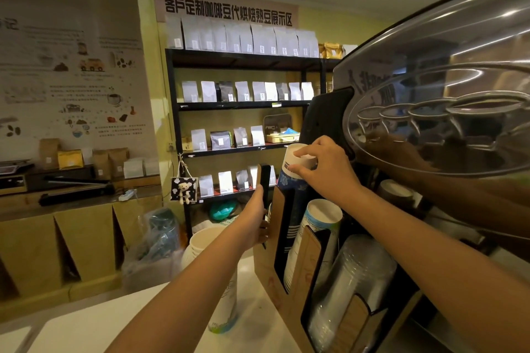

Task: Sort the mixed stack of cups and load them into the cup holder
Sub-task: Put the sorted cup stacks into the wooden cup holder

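Note:
A brown wooden cup holder (268, 275) stands on the white counter, right of centre. Its far slot holds a stack of blue patterned cups (289, 209). My right hand (324, 172) grips a white paper cup (298, 162) at the top of that stack. My left hand (255, 221) grasps the holder's left upright edge. The middle slot carries a stack of white paper cups (321, 223). Clear plastic cups (350, 281) fill the near slot. A separate stack of white paper cups (212, 266) stands on the counter left of the holder, partly behind my left arm.
A shiny espresso machine (447, 80) looms at upper right, close to the holder. Black shelves with coffee bags (243, 94) line the back wall. The white counter (114, 324) stretches to the lower left. A plastic bag (155, 243) sits on the floor beyond.

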